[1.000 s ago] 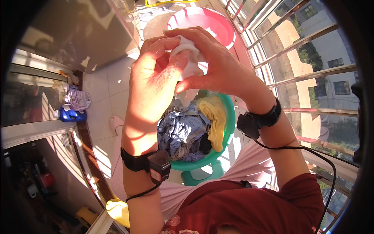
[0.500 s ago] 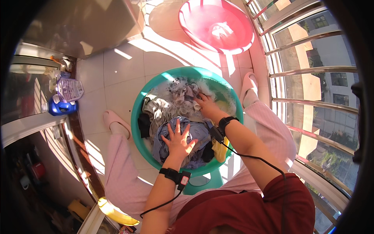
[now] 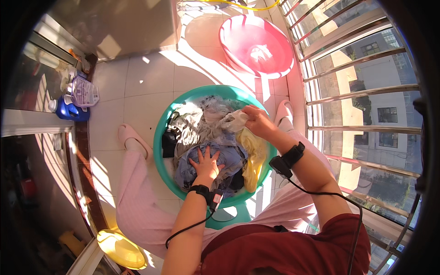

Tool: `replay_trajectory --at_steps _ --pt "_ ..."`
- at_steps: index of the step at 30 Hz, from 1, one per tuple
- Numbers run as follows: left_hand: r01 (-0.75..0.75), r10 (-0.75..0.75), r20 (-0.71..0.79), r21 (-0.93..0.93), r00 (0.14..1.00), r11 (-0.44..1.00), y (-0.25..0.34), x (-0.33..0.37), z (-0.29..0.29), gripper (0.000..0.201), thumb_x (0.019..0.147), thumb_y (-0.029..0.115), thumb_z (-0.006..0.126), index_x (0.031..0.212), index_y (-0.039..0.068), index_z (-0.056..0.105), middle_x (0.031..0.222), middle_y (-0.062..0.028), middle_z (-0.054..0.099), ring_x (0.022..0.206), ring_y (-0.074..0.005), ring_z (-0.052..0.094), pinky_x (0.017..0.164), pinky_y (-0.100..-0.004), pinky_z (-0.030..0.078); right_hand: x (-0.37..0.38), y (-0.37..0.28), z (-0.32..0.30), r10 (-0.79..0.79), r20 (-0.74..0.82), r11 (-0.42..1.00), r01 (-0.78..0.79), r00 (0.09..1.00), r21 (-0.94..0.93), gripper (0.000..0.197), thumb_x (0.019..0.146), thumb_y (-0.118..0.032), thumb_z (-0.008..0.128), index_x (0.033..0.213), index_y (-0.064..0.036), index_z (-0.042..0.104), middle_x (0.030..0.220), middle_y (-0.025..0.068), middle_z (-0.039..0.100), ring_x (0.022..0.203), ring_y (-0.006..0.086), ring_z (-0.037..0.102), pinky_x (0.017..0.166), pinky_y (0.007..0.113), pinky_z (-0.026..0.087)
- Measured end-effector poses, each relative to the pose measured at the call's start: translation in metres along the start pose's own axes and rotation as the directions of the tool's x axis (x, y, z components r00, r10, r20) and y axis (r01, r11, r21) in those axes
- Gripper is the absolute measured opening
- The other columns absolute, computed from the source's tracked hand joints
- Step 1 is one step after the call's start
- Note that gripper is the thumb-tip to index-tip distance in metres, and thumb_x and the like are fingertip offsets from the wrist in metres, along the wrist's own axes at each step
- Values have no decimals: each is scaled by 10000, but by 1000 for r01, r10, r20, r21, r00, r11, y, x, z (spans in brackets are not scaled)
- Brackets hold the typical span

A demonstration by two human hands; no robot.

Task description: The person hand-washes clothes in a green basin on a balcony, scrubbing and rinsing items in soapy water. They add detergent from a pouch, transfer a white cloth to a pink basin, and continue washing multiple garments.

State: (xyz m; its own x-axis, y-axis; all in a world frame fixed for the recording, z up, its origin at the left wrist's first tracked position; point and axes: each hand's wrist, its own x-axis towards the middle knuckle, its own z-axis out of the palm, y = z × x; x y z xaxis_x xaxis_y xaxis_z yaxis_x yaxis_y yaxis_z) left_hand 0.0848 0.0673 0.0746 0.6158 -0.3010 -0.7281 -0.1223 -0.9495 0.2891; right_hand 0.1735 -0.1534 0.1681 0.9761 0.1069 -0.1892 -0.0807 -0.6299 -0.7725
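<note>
Between my legs stands a green basin (image 3: 161, 176) full of wet clothes and suds. My left hand (image 3: 207, 166) lies spread on a bunched blue garment (image 3: 233, 155) in the near part of the basin. At the far right side, my right hand (image 3: 259, 121) pinches a pale wet cloth (image 3: 234, 122), lifted a little above the other laundry. A yellow garment (image 3: 253, 153) lies along the right wall, below that hand. Whitish-grey clothes (image 3: 190, 120) fill the far left part, and a black cloth (image 3: 169, 143) rests against the left wall.
A pink basin (image 3: 233, 54) holding water and a pale item stands farther off at the right. Bottles, one a blue jug (image 3: 73, 112), stand at the left wall. A yellow basin (image 3: 120, 250) is at lower left. Window bars (image 3: 364, 129) run along the right.
My right hand has come up and right out of the suds, now gripping the pale cloth. More of the yellow garment shows. My left hand stays spread on the blue garment.
</note>
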Motion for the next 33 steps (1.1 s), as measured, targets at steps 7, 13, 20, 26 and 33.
replay_trajectory --at_steps 7,13,20,26,33 --pt "13 -13 -16 -18 1000 1000 1 -3 4 618 848 516 549 1405 356 335 1548 -7 70 1413 -341 -10 1004 -725 80 -32 -159 -127 -251 -123 910 277 960 308 289 832 38 587 1111 -24 545 999 40 616 949 113 580 809 255 487" --pt "30 -30 10 -10 999 999 3 -6 0 623 851 509 548 1412 365 316 1551 0 54 1414 -336 -14 1005 -725 80 -27 -189 -137 -350 -257 849 421 901 321 363 870 13 555 1217 -81 507 1058 39 606 1006 142 577 876 279 469" --pt "26 -26 -1 23 1000 999 3 3 4 628 840 517 556 1405 382 317 1548 -18 72 1410 -347 21 992 -726 121 24 -12 7 -33 -8 996 34 999 81 434 732 158 447 1057 -102 570 1058 89 504 1032 258 523 910 316 408" --pt "22 -23 2 36 1000 999 4 12 6 616 841 499 568 1396 372 333 1539 -29 111 1405 -350 51 989 -720 154 13 113 104 235 -127 938 -259 964 -231 319 795 2 510 1075 -128 592 1150 140 501 1093 333 507 881 361 440" --pt "56 -58 61 33 996 998 6 23 4 615 839 496 576 1393 367 341 1538 -37 110 1406 -350 49 988 -723 155 21 166 112 527 422 720 -124 738 -682 232 846 -131 513 1016 -67 656 986 172 629 917 331 611 771 396 498"
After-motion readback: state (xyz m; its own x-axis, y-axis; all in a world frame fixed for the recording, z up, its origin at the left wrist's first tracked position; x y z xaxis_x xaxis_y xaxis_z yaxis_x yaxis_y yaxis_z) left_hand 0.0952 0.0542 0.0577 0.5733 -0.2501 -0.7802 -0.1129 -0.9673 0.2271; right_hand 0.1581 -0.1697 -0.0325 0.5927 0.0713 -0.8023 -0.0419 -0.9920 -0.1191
